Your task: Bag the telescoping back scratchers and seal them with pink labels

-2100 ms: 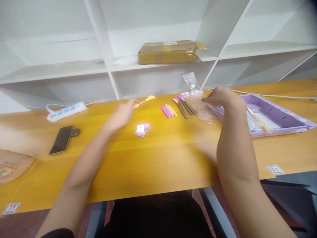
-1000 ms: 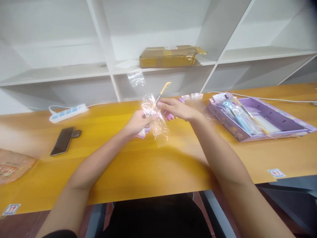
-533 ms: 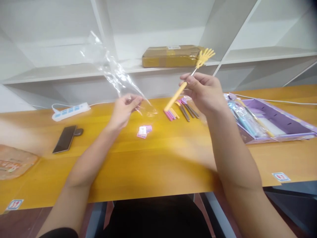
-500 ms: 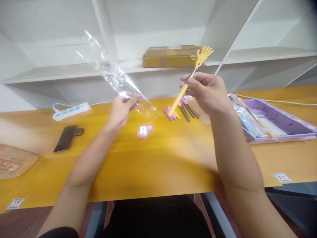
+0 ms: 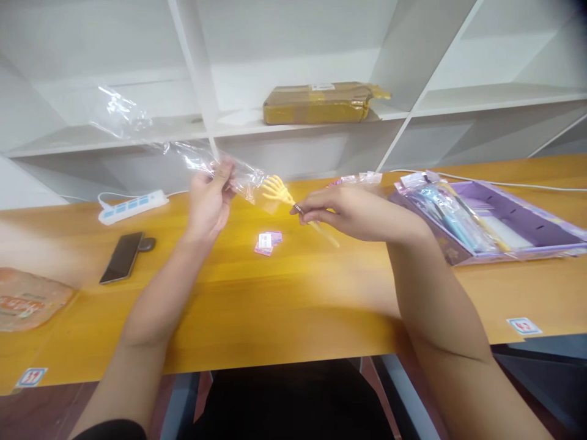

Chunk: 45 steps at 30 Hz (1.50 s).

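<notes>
Between thumb and fingers, my left hand [image 5: 211, 198] pinches a long clear plastic bag [image 5: 183, 153], which stretches up to the left and down to the right. My right hand [image 5: 337, 211] is closed on the metal shaft of a yellow back scratcher [image 5: 278, 190] with a hand-shaped head. That head points left, touching or just beside the bag's right end; which of the two I cannot tell. Its yellow handle slants down to the right below my fingers, a little blurred. Small pink-and-white cards [image 5: 268, 242] lie on the table beneath the hands.
A purple box [image 5: 518, 214] with wrapped items [image 5: 452, 214] stands at right. Clear packaging [image 5: 362, 179] lies behind my right hand. At left are a power strip [image 5: 132, 206], a phone [image 5: 121, 256] and an orange packet [image 5: 32, 299]. A taped carton [image 5: 316, 105] sits on the shelf.
My right hand has brought the back scratcher down and left, turning its head toward the bag. My left hand has shifted slightly left with the bag, which now slants lower.
</notes>
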### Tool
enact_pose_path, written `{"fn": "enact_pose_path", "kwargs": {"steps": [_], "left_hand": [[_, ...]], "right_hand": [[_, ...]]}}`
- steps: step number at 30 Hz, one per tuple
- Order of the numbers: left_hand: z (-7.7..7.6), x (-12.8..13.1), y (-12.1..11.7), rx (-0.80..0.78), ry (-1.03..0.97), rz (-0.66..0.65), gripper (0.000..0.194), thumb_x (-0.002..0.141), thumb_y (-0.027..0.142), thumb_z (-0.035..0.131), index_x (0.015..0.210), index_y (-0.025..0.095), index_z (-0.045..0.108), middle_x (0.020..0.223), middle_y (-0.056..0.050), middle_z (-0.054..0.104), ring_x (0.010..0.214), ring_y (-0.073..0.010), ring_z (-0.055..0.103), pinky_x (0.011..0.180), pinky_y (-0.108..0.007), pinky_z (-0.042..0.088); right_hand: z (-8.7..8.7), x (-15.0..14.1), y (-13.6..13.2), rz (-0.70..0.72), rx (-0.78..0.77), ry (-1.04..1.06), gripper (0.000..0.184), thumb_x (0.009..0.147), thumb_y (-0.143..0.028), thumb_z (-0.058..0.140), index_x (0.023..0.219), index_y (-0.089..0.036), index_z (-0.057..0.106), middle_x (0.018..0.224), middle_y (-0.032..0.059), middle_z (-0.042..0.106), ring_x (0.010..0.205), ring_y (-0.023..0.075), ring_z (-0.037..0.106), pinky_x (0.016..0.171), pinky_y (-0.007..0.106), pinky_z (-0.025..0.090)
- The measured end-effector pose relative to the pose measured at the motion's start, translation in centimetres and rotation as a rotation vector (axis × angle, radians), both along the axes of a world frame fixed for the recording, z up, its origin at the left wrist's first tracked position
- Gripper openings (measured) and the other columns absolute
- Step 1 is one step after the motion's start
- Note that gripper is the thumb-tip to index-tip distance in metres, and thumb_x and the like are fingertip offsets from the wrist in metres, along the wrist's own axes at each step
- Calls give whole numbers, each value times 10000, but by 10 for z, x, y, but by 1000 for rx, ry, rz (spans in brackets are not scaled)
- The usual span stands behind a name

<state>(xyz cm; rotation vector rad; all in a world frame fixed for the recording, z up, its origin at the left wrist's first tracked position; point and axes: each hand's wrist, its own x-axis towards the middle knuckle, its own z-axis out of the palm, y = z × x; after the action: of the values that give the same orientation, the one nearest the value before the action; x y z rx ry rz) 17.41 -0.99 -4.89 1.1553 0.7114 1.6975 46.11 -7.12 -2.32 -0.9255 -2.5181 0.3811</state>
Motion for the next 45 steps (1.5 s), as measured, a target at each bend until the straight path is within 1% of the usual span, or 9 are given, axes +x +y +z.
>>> {"fn": "enact_pose_path", "kwargs": {"steps": [9,16,19,21,25,31,35,41,45], "left_hand": [[5,10,-14,-19,28,-15,338,948,353,932,816,184,671,785,11,630,662,-77,587,596,-214,485],[-4,14,-16,37,69,-57,299,935,360,943,859,178,718,820,-3,664,719,-104,656,667,-241,546],[-7,15,-16,83,80,-89,348,873,430,992,884,180,749,853,-14,702,780,-114,692,686,-229,571],[-8,16,-16,97,74,-114,407,806,474,1033,893,187,758,879,-12,719,812,-112,705,699,-216,584],[-9,18,-16,89,64,-164,465,716,492,1080,918,199,780,927,-8,746,839,-110,725,750,-224,630],[-10,21,-20,62,121,-236,470,720,480,1079,969,198,797,954,-27,786,843,-143,774,758,-256,670],[-11,24,-24,61,129,-251,455,725,454,1080,950,179,796,940,-42,802,819,-144,784,729,-240,668],[-4,15,-18,100,31,-118,498,641,460,1115,954,202,824,945,-22,799,797,-125,767,668,-208,644],[9,-4,-10,108,-6,25,436,665,453,1108,925,258,817,956,-5,807,817,-130,763,682,-206,651]], "right_hand": [[-3,0,4,-13,13,-11,283,1125,-396,579,1006,-287,811,983,23,794,883,230,696,806,362,478],[0,1,3,-26,21,36,316,1100,-319,542,1125,-245,849,1045,64,815,920,234,718,839,361,489],[2,1,3,-74,-10,72,321,1092,-356,573,1138,-237,868,992,69,812,899,233,713,808,362,490],[3,0,2,-129,-74,128,321,1078,-392,635,1250,-244,861,974,64,812,875,227,707,788,365,497],[5,0,-1,-201,-221,272,553,1020,-472,767,1519,-234,742,992,72,817,804,215,695,726,371,512],[6,0,-2,-212,-261,318,681,979,-493,820,1574,-189,692,990,98,821,855,240,720,761,398,543],[6,-1,-2,-206,-307,364,734,962,-501,837,1602,-186,664,1004,105,816,839,240,713,704,387,540],[9,5,2,-143,-460,335,640,1001,-564,805,1532,-228,688,903,49,768,717,168,636,600,322,474],[10,18,11,-83,-519,214,420,1021,-639,773,1105,-229,802,815,34,718,700,145,613,573,294,442]]}}
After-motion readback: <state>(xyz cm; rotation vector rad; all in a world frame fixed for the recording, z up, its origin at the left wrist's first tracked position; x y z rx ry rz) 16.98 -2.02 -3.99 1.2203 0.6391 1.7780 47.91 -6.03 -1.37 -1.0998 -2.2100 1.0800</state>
